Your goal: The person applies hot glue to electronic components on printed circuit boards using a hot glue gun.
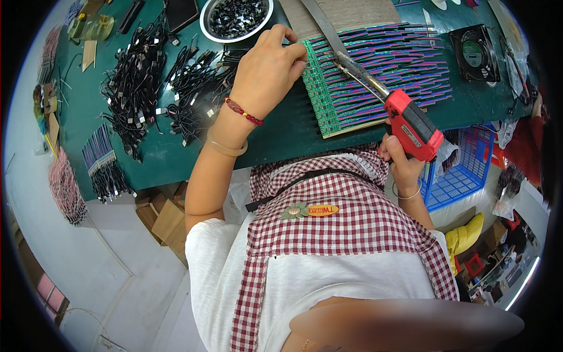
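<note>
A panel of small green circuit boards (319,94) lies on a wooden board at the table's front edge. From it, rows of dark, blue and pink wires (404,64) run to the right. My left hand (271,66) is at the panel's upper left corner, its thumb and fingers pinched together; whatever they hold is hidden. Wrapped round the handle of a red and black soldering gun (413,126) is my right hand (403,164). The gun's metal barrel points up and left over the wires, and its tip is hard to make out near a grey metal strip (322,26).
Behind my left hand stands a metal bowl (205,20) of small black parts. Bundles of black cables (138,76) with metal plugs cover the left side. A black fan (475,53) lies at the right. Below the table's right edge stands a blue crate (460,182).
</note>
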A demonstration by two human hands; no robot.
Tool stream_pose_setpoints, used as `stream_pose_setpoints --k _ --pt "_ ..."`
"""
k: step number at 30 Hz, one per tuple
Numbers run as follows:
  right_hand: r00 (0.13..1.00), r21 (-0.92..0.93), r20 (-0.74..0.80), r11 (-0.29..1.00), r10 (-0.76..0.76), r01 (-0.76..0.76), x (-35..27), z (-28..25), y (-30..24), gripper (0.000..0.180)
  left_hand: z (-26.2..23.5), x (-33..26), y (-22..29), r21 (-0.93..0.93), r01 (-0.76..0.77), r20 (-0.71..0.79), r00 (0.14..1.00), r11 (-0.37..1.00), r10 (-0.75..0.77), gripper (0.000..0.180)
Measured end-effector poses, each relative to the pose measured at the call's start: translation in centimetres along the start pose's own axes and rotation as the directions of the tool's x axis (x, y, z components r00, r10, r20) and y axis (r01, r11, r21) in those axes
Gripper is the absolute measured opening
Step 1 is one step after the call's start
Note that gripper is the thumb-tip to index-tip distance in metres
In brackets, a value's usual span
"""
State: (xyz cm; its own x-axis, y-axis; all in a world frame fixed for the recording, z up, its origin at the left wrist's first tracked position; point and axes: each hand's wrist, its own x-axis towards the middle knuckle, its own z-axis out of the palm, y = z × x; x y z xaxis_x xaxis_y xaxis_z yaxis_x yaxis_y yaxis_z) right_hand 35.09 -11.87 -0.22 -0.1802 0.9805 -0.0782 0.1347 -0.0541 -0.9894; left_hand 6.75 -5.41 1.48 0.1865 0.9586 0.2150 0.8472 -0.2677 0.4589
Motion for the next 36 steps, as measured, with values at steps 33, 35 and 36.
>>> stream_pose_setpoints --k 33,35,36 --pt "0.998 0.143 -0.009 0.988 0.061 -0.06 1.0 0.8 -1.8 0.031 -3.1 -6.5 -2.6 0.212 0.139 -0.053 0.99 0.967 -0.131 0.01" --pt "0.998 0.155 -0.013 0.986 0.065 -0.063 1.0 1.0 -1.9 0.031 -2.0 -5.8 -1.6 0.09 0.028 -0.048 0.999 0.996 -0.023 0.015" --pt "0.997 0.165 -0.015 0.984 0.07 -0.066 1.0 1.1 -2.0 0.031 -1.4 -5.3 -0.9 0.141 -0.008 -0.043 0.999 0.99 0.014 0.022"
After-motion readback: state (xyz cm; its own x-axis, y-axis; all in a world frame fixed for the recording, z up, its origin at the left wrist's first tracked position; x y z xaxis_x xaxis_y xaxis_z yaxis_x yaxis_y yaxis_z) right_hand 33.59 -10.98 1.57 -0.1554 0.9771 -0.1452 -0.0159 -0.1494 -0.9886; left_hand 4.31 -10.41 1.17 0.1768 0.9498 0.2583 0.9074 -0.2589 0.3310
